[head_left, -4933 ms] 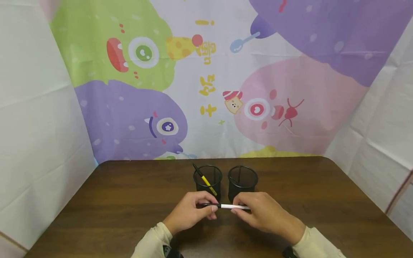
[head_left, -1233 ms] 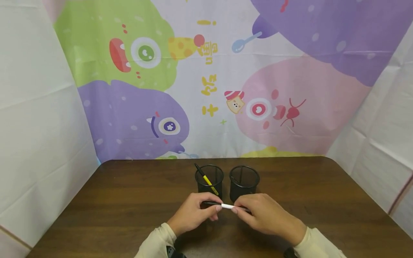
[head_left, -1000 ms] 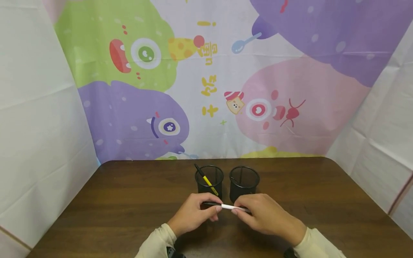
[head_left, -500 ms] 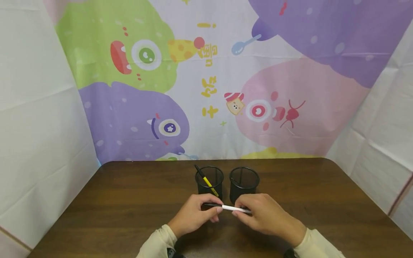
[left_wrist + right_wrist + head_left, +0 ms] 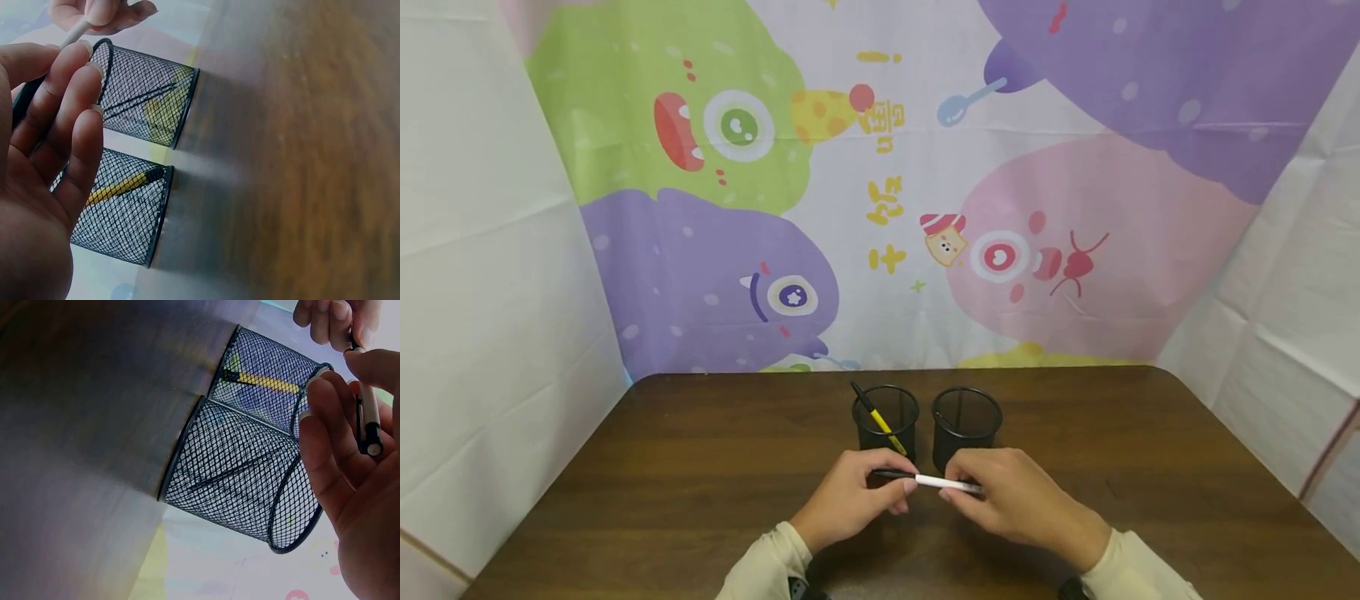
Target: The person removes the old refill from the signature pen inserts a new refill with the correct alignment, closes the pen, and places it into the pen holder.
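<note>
Both hands hold a white and black pen (image 5: 932, 482) level above the table, in front of two mesh cups. My left hand (image 5: 850, 498) pinches its black part between thumb and fingers. On the white part, near the end, my right hand (image 5: 1018, 500) has its thumb and fingers. The right wrist view shows the pen's black clip (image 5: 360, 419) and end by the palm. Behind the left hand stands the left black mesh cup (image 5: 868, 440), with a yellow and black pen (image 5: 880, 421) leaning in it. The right black mesh cup (image 5: 966, 442) stands behind the right hand.
The brown wooden table (image 5: 700, 467) reaches back to a cartoon-printed cloth (image 5: 895, 317). White cloth walls (image 5: 497, 275) flank it on both sides. Dark lines cross the right cup's mesh in the wrist views; I cannot tell whether they are seams.
Both hands keep nearly the same place and hold. The pen seems to have turned a little: its right end shows white where it looked dark about one second ago.
</note>
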Available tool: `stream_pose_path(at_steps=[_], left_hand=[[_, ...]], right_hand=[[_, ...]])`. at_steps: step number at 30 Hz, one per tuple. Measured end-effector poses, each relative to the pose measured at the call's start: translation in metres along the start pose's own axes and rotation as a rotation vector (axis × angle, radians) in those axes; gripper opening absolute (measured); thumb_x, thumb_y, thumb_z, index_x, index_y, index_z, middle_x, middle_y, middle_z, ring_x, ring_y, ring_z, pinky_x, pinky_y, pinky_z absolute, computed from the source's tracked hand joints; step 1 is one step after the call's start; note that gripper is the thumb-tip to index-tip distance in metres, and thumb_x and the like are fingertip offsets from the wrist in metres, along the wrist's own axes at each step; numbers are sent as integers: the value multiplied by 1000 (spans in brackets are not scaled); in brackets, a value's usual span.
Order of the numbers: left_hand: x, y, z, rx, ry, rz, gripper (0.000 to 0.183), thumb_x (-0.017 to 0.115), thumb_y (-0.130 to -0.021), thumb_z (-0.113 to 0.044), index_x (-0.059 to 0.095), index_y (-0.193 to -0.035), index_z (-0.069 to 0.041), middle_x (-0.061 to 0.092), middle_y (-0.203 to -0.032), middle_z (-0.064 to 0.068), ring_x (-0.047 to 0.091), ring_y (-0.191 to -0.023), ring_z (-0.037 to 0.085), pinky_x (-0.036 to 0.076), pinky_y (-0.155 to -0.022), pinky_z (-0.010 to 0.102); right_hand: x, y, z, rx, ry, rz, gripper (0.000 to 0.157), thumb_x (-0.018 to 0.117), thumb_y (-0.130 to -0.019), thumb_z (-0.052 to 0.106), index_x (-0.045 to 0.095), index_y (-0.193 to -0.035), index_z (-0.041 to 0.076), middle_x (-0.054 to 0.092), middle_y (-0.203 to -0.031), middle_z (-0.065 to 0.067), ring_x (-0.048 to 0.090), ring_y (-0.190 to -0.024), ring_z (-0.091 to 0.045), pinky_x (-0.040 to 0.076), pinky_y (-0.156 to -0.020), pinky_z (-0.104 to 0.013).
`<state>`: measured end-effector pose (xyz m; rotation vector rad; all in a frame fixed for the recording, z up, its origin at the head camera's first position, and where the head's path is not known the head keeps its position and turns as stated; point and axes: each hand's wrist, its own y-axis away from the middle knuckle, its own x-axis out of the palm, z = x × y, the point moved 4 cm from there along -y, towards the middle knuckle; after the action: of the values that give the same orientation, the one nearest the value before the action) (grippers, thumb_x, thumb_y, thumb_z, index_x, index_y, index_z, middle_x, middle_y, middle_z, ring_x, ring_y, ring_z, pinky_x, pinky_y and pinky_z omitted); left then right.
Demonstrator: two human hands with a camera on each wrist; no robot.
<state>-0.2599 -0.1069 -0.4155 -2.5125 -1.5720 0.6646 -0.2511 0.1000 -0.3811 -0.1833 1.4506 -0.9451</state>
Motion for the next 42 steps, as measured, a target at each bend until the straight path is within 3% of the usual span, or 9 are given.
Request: stream_pose_path(at_steps=[12,19,30,42], left_hand=[[1,-1,-3,28,9,2,12,69,-97,-15,72,-107,-10,71,-82,17,70,-65,17,60,-64,33],[0,-1,-4,39,20,1,13,69,-97,-14,71,-108,-8,71,-83,17,70,-66,18,60,-65,35],[-2,-1,-1,13,3,-11,13,69,-96,-11,71,-108,-7,70,-82,14,70,-66,17,60,-64,33],[-3,0,-2,12,10,-8,16,71,-96,-19,72,-105,-7,71,-74,5,70,-65,17,60,-64,34]], right_hand=[[2,1,-2,83,-36,105,10,70,-96,28,65,-102,23,55,-78,21,47,-60,6,42,-54,-12],[2,1,-3,110,-2,134,9,66,-99,31,70,-98,22,57,-80,22,49,-64,4,46,-58,-17],[3,1,-3,62,16,106,7,67,-98,26,71,-96,20,56,-79,20,48,-64,4,44,-58,-15],[1,0,-1,10,33,48,8,76,-90,19,70,-95,18,62,-82,18,50,-65,6,45,-58,-13]])
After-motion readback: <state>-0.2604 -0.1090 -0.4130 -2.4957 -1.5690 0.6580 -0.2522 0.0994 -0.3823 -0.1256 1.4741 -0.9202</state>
